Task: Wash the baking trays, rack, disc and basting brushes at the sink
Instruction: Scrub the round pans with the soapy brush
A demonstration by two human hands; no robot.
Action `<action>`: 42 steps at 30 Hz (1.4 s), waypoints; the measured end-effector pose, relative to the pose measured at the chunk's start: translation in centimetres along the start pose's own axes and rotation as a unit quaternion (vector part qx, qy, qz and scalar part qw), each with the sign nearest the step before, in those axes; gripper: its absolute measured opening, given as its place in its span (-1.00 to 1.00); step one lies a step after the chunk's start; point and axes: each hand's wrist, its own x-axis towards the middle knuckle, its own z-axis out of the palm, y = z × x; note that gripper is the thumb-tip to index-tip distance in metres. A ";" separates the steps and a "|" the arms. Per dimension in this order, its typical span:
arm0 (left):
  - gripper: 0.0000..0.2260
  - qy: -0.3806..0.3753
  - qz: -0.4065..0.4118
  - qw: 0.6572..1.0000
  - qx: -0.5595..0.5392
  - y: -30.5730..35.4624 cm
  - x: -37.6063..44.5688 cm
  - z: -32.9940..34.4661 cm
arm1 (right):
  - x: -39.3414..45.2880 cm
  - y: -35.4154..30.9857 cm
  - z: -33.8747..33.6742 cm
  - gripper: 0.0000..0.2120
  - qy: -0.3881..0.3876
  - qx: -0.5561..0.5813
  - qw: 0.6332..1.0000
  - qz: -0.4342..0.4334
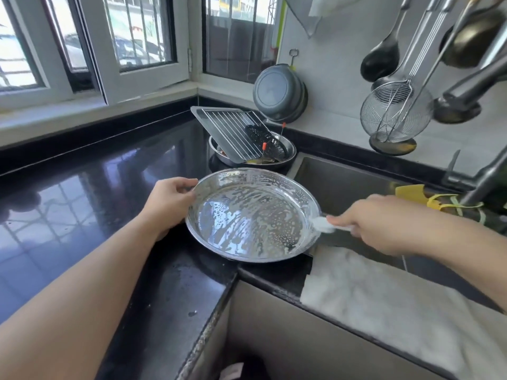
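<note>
Head view: soaping step on the round tray (252, 215). Your left hand (170, 198) grips the tray's near-left rim, fingers curled over the edge, and holds it on the counter (109, 193) at the corner of the sink (343, 185). Your right hand (384, 223) is closed round a white scrubber (323, 224), whose tip touches the rim on the side opposite your left grip. Suds streak the tray's floor, thickest toward the scrubber side; by that sign the soaping looks well along, though the underside is hidden.

Beyond your left grip, well apart from it, a second pan (285, 157) carries the tilted flat tray with its rack (233, 133), the perforated disc (264, 144) and two red-tipped handles, probably the brushes (282, 130). All appear unwashed, so most of the task remains.

Next move, as a judgement: finish the rim, then carry the tray past your right hand to the tap (482, 182) for rinsing. Keep the left grip firm; a soapy rim may slip.
</note>
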 end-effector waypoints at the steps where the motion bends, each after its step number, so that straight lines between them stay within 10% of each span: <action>1: -0.70 -0.001 0.000 1.000 0.004 -0.1 0.1 0.0 | 1.3 0.6 -0.1 -0.38 0.015 -0.012 1.000 0.017; 22: -0.70 -0.056 0.021 0.998 0.015 -1.0 0.6 -0.6 | 16.3 -7.6 -7.8 -0.39 0.203 -0.328 0.886 -0.256; 30: -0.73 -0.070 0.043 0.997 0.017 -0.7 0.5 -0.7 | 13.9 -0.8 -5.5 -0.53 0.168 -0.400 0.866 -0.250; 42: -0.68 -0.076 0.031 0.996 0.019 -0.5 0.1 -0.6 | 15.0 -8.6 -7.3 -0.61 0.226 -0.424 0.827 -0.293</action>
